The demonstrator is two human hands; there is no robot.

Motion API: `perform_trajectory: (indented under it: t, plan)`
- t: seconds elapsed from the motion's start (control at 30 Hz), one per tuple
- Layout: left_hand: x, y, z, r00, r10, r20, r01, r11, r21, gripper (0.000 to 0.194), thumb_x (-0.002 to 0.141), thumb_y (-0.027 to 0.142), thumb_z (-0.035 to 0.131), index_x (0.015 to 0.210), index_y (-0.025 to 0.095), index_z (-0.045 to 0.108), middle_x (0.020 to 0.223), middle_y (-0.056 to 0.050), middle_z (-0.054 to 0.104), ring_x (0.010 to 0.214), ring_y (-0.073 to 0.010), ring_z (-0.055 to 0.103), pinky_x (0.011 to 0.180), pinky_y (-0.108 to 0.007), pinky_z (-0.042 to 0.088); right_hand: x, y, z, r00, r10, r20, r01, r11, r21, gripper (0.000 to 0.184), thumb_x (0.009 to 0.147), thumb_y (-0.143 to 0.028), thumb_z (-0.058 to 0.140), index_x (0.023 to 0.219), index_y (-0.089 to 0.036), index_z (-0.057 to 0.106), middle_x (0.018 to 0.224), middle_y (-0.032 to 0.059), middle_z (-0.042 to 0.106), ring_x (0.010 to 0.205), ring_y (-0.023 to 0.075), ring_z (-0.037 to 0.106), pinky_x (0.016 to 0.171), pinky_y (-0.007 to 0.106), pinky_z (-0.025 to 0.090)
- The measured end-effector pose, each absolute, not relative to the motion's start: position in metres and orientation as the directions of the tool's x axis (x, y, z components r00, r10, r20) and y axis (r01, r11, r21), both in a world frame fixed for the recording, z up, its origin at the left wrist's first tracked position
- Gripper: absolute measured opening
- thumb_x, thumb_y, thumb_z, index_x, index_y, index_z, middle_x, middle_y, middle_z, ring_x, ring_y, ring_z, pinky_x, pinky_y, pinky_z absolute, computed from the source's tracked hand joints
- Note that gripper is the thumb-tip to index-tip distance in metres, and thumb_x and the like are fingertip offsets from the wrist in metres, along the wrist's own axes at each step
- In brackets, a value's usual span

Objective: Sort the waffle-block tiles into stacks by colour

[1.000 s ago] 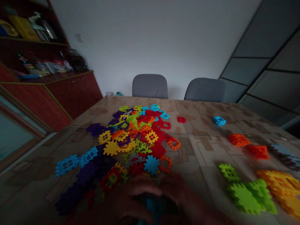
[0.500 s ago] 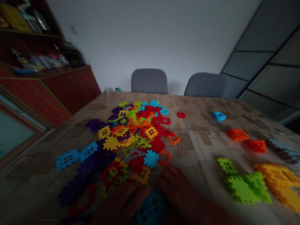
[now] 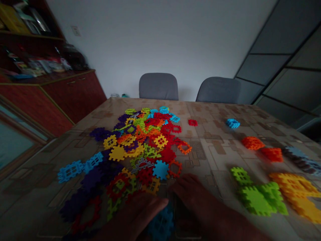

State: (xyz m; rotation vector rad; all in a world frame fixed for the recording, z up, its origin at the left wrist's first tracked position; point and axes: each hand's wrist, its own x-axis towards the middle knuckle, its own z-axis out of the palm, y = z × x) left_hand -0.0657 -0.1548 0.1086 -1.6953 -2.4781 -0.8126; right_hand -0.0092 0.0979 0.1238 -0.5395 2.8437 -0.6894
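Head camera view is showing a dark blue notched piece [image 3: 163,224] lying at the near edge of the scene, between the person's two hands. The left hand [image 3: 140,211] is covering its left side with fingers close together; whether they are pinching it, one cannot tell. The right hand [image 3: 193,192] is reaching in palm down, fingers slightly bent, just right of the piece; its underside is hiding whatever it may be touching.

Just beyond the hands, a light blue solid piece [image 3: 161,169] is lying at the near side of a mixed, overlapping heap. Purple pieces [image 3: 92,179] are spreading to the left, beside blue window pieces [image 3: 71,171]. On the right of the tabletop [image 3: 208,120], a green group [image 3: 258,201] is sitting near a yellow group [image 3: 306,207], with an orange group [image 3: 252,143] and a red group [image 3: 272,154] lying farther off. Two gray chairs [image 3: 158,87] are standing at the far side.

Dim light is making the dark blue piece hard to read, so a misjudged grip could be letting it slip. The left forearm is passing close to the heap, and a sideways sweep could be dragging loose pieces along, since their notches are likely catching.
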Motion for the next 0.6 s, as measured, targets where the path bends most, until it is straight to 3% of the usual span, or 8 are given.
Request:
perform_trajectory:
  t: [0.1,0.2,0.4,0.5,0.6]
  plan:
    - [-0.073,-0.146,0.121,-0.334,0.898,0.286,0.881,0.19,0.432,0.066,0.104,0.021,0.042,0.161,0.041,0.015,0.134,0.003,0.069,0.112,-0.0164,0.07,0.095,-0.023,0.057,-0.007,0.103,0.134,-0.932,-0.356,-0.072,-0.285,0.838,-0.465,0.041,0.076,-0.018,0.082,0.113,-0.02,0.066,0.117,0.0065,0.07,0.111,0.0269,0.061,0.101,0.044,0.045]
    - [-0.079,-0.143,0.123,-0.296,0.913,0.282,0.896,0.163,0.413,0.063,0.106,0.024,0.04,0.161,0.044,0.014,0.139,0.004,0.066,0.114,-0.0143,0.07,0.096,-0.021,0.056,-0.003,0.106,0.144,-0.938,-0.34,-0.063,-0.276,0.847,-0.455,0.039,0.078,-0.015,0.081,0.114,-0.021,0.066,0.116,0.0056,0.071,0.111,0.0258,0.061,0.102,0.043,0.045]
    - [-0.077,-0.164,0.097,-0.45,0.823,0.347,0.868,0.311,0.388,0.045,0.105,0.033,0.048,0.149,0.038,0.045,0.138,0.003,0.067,0.116,-0.017,0.07,0.1,-0.023,0.054,-0.004,0.096,0.129,-0.912,-0.409,-0.008,-0.36,0.811,-0.46,0.053,0.076,-0.033,0.086,0.122,-0.02,0.063,0.119,0.0075,0.068,0.11,0.0274,0.061,0.099,0.043,0.048]
    - [-0.082,-0.176,0.098,-0.53,0.756,0.385,0.833,0.378,0.405,0.043,0.102,0.035,0.053,0.144,0.041,0.05,0.133,0.006,0.07,0.111,-0.0167,0.073,0.096,-0.021,0.056,-0.004,0.083,0.107,-0.901,-0.428,0.065,-0.417,0.819,-0.395,0.041,0.085,-0.033,0.075,0.122,-0.021,0.061,0.114,0.0074,0.068,0.106,0.0264,0.062,0.094,0.042,0.05]
    - [-0.101,-0.19,0.107,-0.611,0.687,0.392,0.783,0.455,0.424,0.04,0.1,0.04,0.056,0.14,0.043,0.054,0.133,0.007,0.07,0.112,-0.0181,0.072,0.095,-0.022,0.057,-0.003,0.074,0.093,-0.909,-0.408,0.087,-0.41,0.836,-0.365,0.045,0.082,-0.047,0.076,0.115,-0.02,0.063,0.111,0.0084,0.069,0.103,0.0272,0.063,0.093,0.043,0.05]
